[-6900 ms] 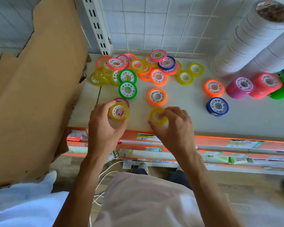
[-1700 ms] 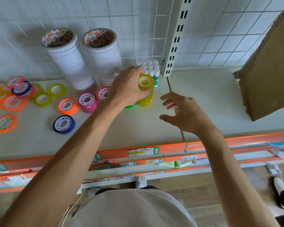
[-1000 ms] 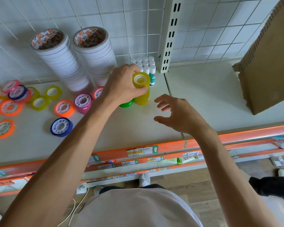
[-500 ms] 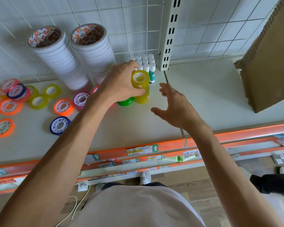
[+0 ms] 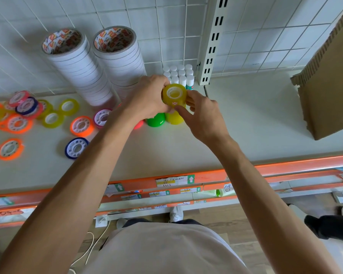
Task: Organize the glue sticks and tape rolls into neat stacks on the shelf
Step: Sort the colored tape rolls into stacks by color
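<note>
A stack of yellow tape rolls (image 5: 174, 95) stands upright on the shelf (image 5: 236, 123), with a green stack (image 5: 156, 120) right beside it. My left hand (image 5: 147, 97) grips the top of the yellow stack from the left. My right hand (image 5: 201, 113) pinches the same stack from the right, thumb on its front. Behind them, several white-capped glue sticks (image 5: 178, 73) stand grouped against the wire back. Loose coloured tape rolls lie flat to the left, among them an orange roll (image 5: 81, 125) and a blue roll (image 5: 76, 148).
Two tall stacks of white tape rolls (image 5: 99, 64) stand at the back. A cardboard sheet (image 5: 331, 82) leans at the right. A slotted shelf upright (image 5: 212, 40) rises behind the glue sticks. The shelf has an orange front edge (image 5: 285, 167).
My right hand moved in from the shelf's right and took hold of the yellow stack. My left hand keeps its grip on the stack's top.
</note>
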Action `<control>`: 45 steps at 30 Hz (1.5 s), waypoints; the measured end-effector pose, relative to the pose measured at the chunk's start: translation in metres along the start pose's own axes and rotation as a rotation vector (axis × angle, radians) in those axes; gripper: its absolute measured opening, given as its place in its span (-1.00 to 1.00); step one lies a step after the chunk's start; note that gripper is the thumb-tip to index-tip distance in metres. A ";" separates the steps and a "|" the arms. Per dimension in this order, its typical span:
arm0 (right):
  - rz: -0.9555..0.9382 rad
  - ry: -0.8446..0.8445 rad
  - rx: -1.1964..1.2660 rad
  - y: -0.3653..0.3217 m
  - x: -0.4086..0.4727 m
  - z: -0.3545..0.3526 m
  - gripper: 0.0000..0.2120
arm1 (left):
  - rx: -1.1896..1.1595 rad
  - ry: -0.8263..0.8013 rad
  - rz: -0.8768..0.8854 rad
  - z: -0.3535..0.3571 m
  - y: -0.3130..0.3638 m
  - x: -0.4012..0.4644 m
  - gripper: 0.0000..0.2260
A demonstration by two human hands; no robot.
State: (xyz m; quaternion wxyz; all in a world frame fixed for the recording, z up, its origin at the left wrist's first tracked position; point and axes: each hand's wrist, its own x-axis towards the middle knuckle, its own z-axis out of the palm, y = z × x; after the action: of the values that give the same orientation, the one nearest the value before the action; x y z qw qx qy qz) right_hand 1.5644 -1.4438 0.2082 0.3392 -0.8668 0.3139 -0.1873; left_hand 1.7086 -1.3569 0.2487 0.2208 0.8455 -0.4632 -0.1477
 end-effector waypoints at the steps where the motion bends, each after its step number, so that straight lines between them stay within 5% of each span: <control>1: -0.007 -0.005 0.003 0.000 0.000 -0.001 -0.55 | -0.003 -0.002 0.001 0.000 0.000 0.000 -0.49; 6: 0.012 -0.098 -0.046 0.010 -0.002 -0.003 -0.44 | 0.066 -0.027 0.016 -0.004 0.004 -0.003 -0.40; 13: 0.034 -0.084 0.024 0.008 -0.001 -0.003 -0.53 | 0.179 -0.089 0.049 -0.004 0.010 0.005 -0.30; 27: 0.066 -0.087 0.057 0.009 0.002 -0.005 -0.56 | 0.197 -0.092 0.069 -0.004 0.013 0.006 -0.36; 34: 0.051 -0.126 -0.084 0.011 -0.009 -0.024 -0.36 | 0.092 -0.082 0.101 -0.022 0.001 -0.005 -0.19; 45: -0.003 -0.006 0.092 -0.012 -0.001 -0.027 -0.60 | 0.061 -0.043 0.156 -0.008 -0.011 0.000 -0.47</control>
State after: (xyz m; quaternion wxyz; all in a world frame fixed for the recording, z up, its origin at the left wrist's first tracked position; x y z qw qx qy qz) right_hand 1.5540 -1.4491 0.2350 0.3794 -0.8513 0.3025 -0.1996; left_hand 1.7202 -1.3499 0.2497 0.1956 0.8099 -0.5366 -0.1339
